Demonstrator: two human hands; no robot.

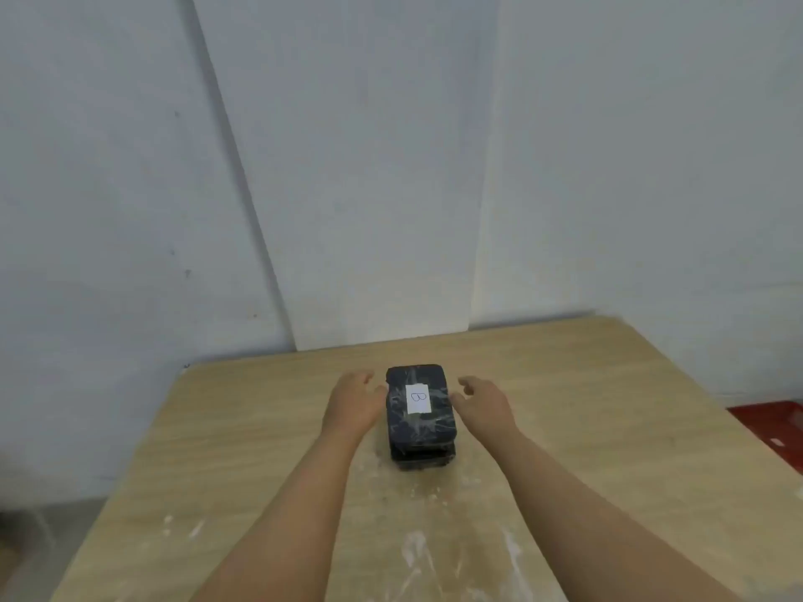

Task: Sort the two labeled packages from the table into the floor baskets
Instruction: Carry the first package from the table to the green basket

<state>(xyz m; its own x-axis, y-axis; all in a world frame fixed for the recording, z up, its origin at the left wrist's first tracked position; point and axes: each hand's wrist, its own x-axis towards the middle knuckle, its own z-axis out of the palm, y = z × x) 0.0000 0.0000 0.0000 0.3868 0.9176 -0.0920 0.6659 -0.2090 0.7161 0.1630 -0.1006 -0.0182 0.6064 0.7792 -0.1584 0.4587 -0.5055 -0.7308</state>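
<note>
A black tape-wrapped package (419,406) with a white label marked "B" lies on top of a second black package (423,460) near the middle of the wooden table (608,427). The lower package's label is hidden. My left hand (354,404) hovers at the stack's left side, fingers apart, close to or just touching the top package. On the stack's right side my right hand (480,404) is also spread, its thumb near the package edge. Neither hand grips anything.
A red basket (778,432) stands on the floor past the table's right edge. A white wall and a leaning white panel (347,189) rise behind the table. White smears mark the tabletop near me. Floor shows at the lower left.
</note>
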